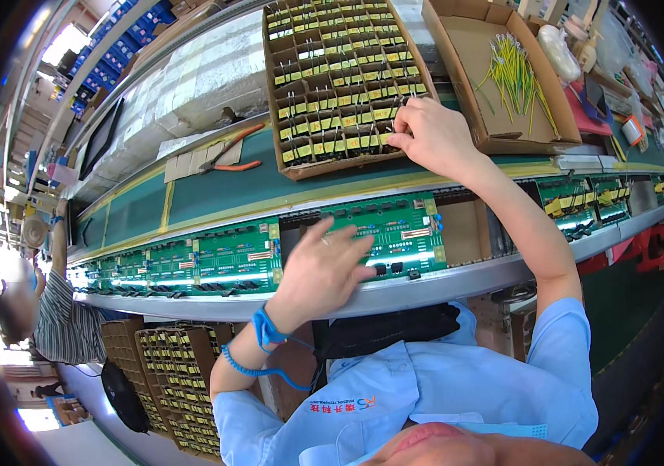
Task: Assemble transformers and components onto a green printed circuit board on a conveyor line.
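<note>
My left hand (322, 268), with a blue coiled wrist strap (266, 330) on its wrist, hovers over or touches a green circuit board (394, 225). Its fingers are spread, slightly blurred, with nothing seen in them. At the near right corner of a divided cardboard box (324, 169), my right hand (437, 136) has thumb and forefinger pinched around the leads of a yellow-labelled component; the fingers partly hide it. Similar yellow components with thin upright leads (320, 123) fill most of the box's compartments. I cannot tell whether the pinched one is lifted.
More green boards (231, 256) line the metal rail on the left; boards with yellow components (569, 203) are on the right. Orange-handled pliers (237, 166) lie behind the rail. A carton (530, 140) holds yellow-green wires. Another person (67, 318) stands far left, near stacked component boxes (180, 380).
</note>
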The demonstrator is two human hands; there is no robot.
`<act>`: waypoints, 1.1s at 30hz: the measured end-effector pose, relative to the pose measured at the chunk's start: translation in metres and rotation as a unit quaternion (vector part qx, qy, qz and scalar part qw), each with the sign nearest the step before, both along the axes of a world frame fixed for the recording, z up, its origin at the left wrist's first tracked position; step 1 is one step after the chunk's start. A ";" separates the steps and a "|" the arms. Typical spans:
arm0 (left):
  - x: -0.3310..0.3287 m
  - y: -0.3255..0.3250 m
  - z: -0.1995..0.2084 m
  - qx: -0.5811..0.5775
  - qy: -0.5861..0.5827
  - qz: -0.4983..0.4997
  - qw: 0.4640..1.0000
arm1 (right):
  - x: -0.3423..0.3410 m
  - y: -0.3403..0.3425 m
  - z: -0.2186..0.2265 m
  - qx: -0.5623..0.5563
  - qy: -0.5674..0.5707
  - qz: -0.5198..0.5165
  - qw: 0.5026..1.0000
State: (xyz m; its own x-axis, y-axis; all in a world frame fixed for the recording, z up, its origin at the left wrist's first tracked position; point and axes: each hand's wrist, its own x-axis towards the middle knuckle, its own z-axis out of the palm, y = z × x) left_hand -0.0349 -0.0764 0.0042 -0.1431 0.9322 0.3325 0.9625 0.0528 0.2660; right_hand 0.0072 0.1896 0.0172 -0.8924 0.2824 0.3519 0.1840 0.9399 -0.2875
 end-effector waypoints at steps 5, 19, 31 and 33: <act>-0.055 0.075 0.025 0.181 0.073 0.108 0.975 | -0.002 0.011 0.007 -0.156 -0.036 0.002 0.987; -0.094 0.102 0.023 0.268 -0.246 0.167 0.916 | 0.006 0.021 -0.012 -0.215 0.129 0.047 0.967; -0.168 -0.010 -0.010 0.081 0.081 0.432 0.895 | 0.002 0.018 -0.018 0.026 0.151 0.187 0.970; -0.164 -0.012 -0.019 0.013 0.155 0.357 0.921 | 0.006 0.023 -0.005 -0.012 0.167 0.177 0.970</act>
